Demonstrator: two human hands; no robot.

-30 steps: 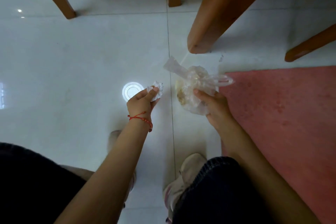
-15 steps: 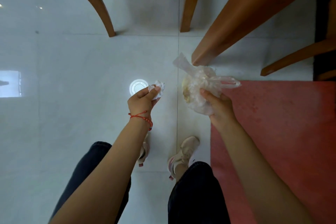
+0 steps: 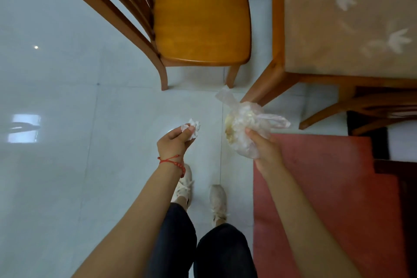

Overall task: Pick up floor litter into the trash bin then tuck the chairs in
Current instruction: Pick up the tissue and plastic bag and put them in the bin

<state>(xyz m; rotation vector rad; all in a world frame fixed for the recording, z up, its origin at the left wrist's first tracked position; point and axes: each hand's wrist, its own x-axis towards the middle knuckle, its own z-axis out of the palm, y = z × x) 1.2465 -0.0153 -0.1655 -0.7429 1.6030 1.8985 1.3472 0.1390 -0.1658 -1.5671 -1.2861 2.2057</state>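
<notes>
Head view: the worktop (image 3: pixel 347 29) at 1 o'clock is seen from above, its wooden leg descending toward the centre, and a chair (image 3: pixel 200 20) at 12 o'clock stands pulled out just beside it, not yet tucked in. A second chair (image 3: pixel 383 108) is partly visible at 3 o'clock, above a red mat (image 3: pixel 334 198) at 4 o'clock.

A knotted plastic bag (image 3: pixel 246 126) is held just right of centre, clear of the floor, by the right hand (image 3: pixel 264 149), whose fingers are closed around its lower side. Pale, crumbly contents are seen through the thin film; what they are cannot be told. The bag is judged light, soft and slippery, best gripped at the knot or loose handles.

A crumpled tissue (image 3: pixel 194 127) is pinched between thumb and fingertips of the left hand (image 3: pixel 174 142), left of centre. It is judged nearly weightless and easily crushed.

No trash bin is in view.
</notes>
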